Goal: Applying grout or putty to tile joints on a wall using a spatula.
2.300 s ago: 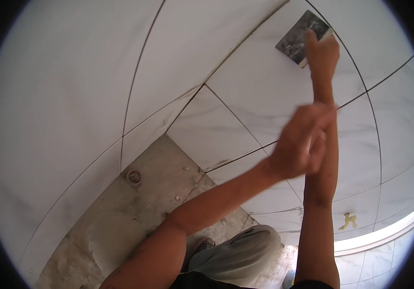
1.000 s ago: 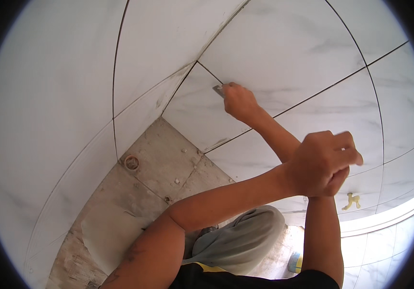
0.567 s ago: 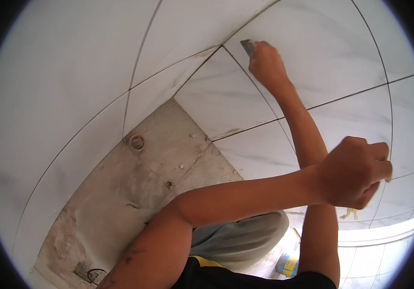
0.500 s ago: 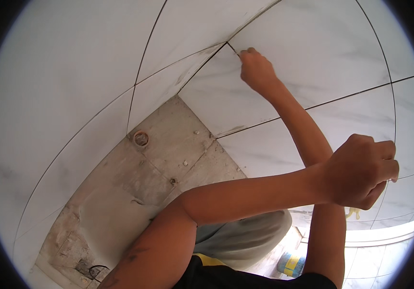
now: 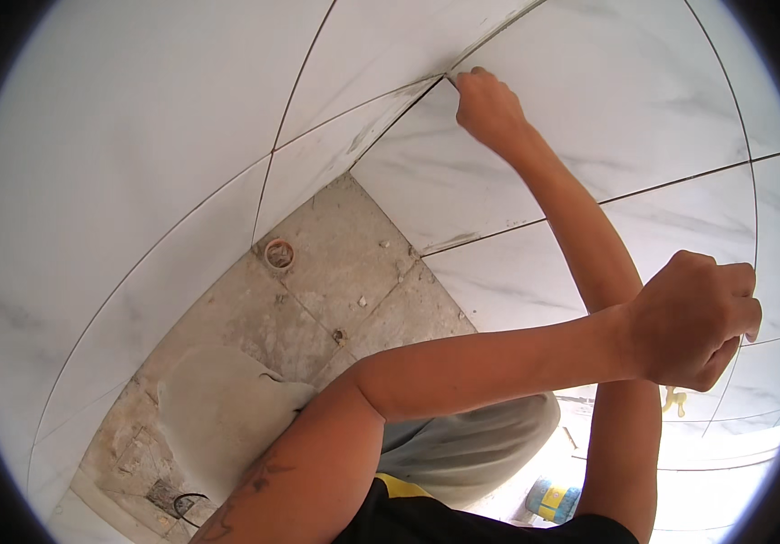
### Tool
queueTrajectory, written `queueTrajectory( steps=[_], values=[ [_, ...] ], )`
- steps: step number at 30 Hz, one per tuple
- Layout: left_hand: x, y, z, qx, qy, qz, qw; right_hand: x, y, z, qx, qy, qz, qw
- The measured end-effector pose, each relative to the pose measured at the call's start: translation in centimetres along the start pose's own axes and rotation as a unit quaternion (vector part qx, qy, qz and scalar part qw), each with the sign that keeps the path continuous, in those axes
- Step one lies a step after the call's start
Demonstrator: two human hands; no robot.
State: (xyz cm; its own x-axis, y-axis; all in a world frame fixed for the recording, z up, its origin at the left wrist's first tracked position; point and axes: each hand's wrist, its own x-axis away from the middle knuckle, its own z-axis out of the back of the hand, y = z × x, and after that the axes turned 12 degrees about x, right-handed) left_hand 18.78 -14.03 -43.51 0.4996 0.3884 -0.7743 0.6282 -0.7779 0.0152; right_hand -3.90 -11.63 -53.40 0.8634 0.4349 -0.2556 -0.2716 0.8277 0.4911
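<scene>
My right hand (image 5: 491, 111) is closed, with its fingertips at the dark joint between white marbled wall tiles (image 5: 634, 82), close to where the joint meets the corner. Whatever it pinches is hidden or too small to make out. From the lower left my left arm crosses over the right one. My left hand (image 5: 693, 322) is a closed fist before the tiled wall on the right, its back toward me. Anything inside it is hidden.
Below lies a dirty concrete-coloured floor (image 5: 322, 236) with crumbs of debris and a round pipe opening (image 5: 278, 255). My bent legs in grey trousers (image 5: 480, 449) are beneath my arms. A blue and yellow container (image 5: 553, 500) stands at the lower right, near a yellow tap (image 5: 674, 401).
My right hand has slid along the tile joint up to the corner. My left fist stays closed in nearly the same place. The whole view has shifted slightly.
</scene>
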Motion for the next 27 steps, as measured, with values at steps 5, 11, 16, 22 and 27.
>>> queueTrajectory(
  steps=[5, 11, 16, 22, 27],
  values=[
    [-0.6, 0.3, 0.5, 0.002, 0.018, -0.012, 1.000, -0.2, -0.5, 0.0, -0.002, -0.027, -0.007, 1.000],
    [-0.9, 0.5, 0.5, 0.009, 0.004, 0.013, 1.000, 0.0, 0.5, 0.2, 0.028, -0.041, 0.022, 0.999],
    [0.3, -0.8, 2.6, -0.041, 0.030, 0.010, 0.999, 1.9, 2.7, 3.8, 0.032, -0.187, -0.043, 0.981],
    [3.5, -3.0, 4.9, -0.049, -0.015, 0.059, 0.997, 22.5, 11.3, 3.3, 0.016, -0.106, -0.015, 0.994],
    [7.8, -3.8, 2.6, -0.017, -0.014, 0.163, 0.986, 21.1, 11.5, 9.8, 0.051, -0.106, -0.168, 0.979]
  ],
)
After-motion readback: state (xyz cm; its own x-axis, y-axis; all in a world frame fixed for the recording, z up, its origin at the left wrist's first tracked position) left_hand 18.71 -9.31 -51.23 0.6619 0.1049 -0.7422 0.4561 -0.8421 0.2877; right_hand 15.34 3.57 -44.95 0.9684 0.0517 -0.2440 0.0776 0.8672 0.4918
